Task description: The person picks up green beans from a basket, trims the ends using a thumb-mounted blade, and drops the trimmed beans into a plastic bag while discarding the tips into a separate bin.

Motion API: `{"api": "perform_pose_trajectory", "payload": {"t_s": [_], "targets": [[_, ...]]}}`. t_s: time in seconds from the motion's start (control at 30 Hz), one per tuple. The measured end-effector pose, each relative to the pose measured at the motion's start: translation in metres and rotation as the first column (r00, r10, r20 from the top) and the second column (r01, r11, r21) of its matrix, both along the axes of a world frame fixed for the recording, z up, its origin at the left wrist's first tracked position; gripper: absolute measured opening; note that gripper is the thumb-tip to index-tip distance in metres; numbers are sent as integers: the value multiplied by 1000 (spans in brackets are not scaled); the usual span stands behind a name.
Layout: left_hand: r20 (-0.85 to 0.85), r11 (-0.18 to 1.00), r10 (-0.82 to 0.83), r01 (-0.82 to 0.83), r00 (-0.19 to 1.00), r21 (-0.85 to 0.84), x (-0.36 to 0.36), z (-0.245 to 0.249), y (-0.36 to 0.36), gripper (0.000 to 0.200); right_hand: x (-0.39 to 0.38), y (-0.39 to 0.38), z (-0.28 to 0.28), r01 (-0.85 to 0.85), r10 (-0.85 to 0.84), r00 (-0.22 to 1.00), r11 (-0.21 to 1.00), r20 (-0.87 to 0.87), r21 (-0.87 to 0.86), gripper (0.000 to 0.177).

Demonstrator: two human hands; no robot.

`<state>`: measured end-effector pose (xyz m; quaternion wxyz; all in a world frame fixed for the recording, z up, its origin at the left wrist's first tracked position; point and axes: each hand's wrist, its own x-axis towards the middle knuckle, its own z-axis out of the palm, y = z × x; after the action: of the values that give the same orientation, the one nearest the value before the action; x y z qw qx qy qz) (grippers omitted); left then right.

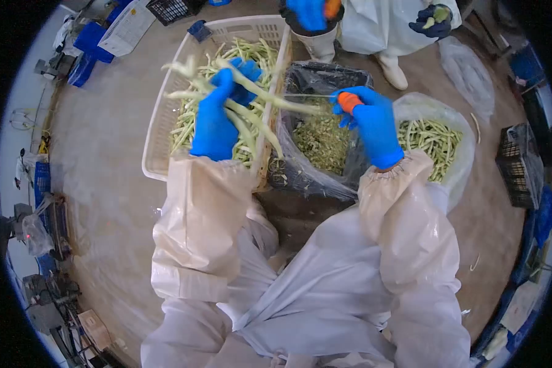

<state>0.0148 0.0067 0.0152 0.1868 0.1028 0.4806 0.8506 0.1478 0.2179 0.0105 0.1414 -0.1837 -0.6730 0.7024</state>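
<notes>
My left hand [218, 113], in a blue glove, is closed round several long pale green bean pods [288, 104] that stick out on both sides of the fist. My right hand [371, 119], gloved in blue too, grips a knife [349, 102] by its orange handle. The thin blade points left and overlaps the pod ends in this view. Under my left hand stands a white crate [151, 138] filled with more bean pods [181, 132]. Between the hands, lower down, sits a bin lined with dark plastic [303, 182], holding small green trimmings [322, 144].
A clear plastic bag [466, 162] with cut pods [432, 144] stands at the right. Across from me, a co-worker's gloved hands [432, 23] and white boots [392, 72] show. A black crate [520, 165] lies far right; a clear plastic sheet [469, 70] lies on the floor.
</notes>
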Motion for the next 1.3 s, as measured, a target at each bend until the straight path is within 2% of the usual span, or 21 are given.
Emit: {"api": "perform_pose_trajectory", "payload": {"t_s": [0.07, 0.17, 0.27, 0.37, 0.47, 0.57, 0.67, 0.87, 0.93, 1.0, 1.1, 1.13, 1.17, 1.2, 1.27, 1.3], "targets": [[27, 993, 49, -51, 998, 107, -11, 5, -17, 48, -3, 11, -8, 115, -111, 993, 983, -37, 143, 16], [-3, 984, 121, -120, 993, 134, -22, 10, -33, 50, -5, 28, -18, 251, -237, 967, 950, -98, 186, 17], [-25, 979, 168, -164, 985, 120, -22, 20, -36, 51, -3, 42, -8, 267, -268, 961, 842, -66, 469, 21], [-69, 988, 140, -135, 988, 69, -17, 23, -33, 51, -11, 30, -27, 251, -111, 957, 779, -267, 575, 26], [-65, 997, 69, -67, 995, 46, -10, 17, -25, 52, -8, 0, -26, -57, 140, 965, 937, -220, 344, 31], [-23, 999, 29, -28, 999, 25, 0, 15, -14, 49, -2, -18, -20, -129, 236, 964, 815, -121, 565, 26], [-3, 1000, -4, 4, 1000, 18, 3, 12, -8, 45, -2, -17, -32, -98, 225, 972, 662, -73, 743, 20], [4, 1000, 20, -20, 1000, -19, 3, 6, -5, 43, 2, -21, -25, -151, 227, 974, 668, -7, 729, 13], [-113, 950, 213, -233, 970, -210, 1, -3, -3, 39, 3, -19, -24, -116, 206, 978, 623, -19, 773, 11], [-322, 817, 391, -486, 862, -310, 3, -5, 3, 31, 3, -16, -24, -96, 196, 980, 561, -19, 822, 9], [-703, 710, 73, -532, 707, -461, 20, 13, 10, 30, 2, -18, -24, -85, 201, 980, 473, -13, 877, 9], [-647, 811, -64, -338, 760, -478, 29, 12, 14, 24, 2, -20, -23, -84, 209, 978, 461, -17, 883, 9], [-694, 759, -196, -341, 693, -555, 27, -16, 16, 21, 3, -23, -23, -85, 220, 975, 448, -17, 890, 10], [-645, 678, -273, -333, 714, -655, 36, -28, 23, 19, 4, -24, -22, -83, 245, 968, 490, -46, 868, 10], [-533, 559, -435, -247, 726, -792, 51, -21, 28, 19, 6, -25, -18, -86, 288, 952, 570, -101, 817, 10], [-466, 489, -513, -201, 721, -849, 54, -19, 29, 19, 6, -25, -19, -70, 283, 952, 569, -115, 819, 10]]}}
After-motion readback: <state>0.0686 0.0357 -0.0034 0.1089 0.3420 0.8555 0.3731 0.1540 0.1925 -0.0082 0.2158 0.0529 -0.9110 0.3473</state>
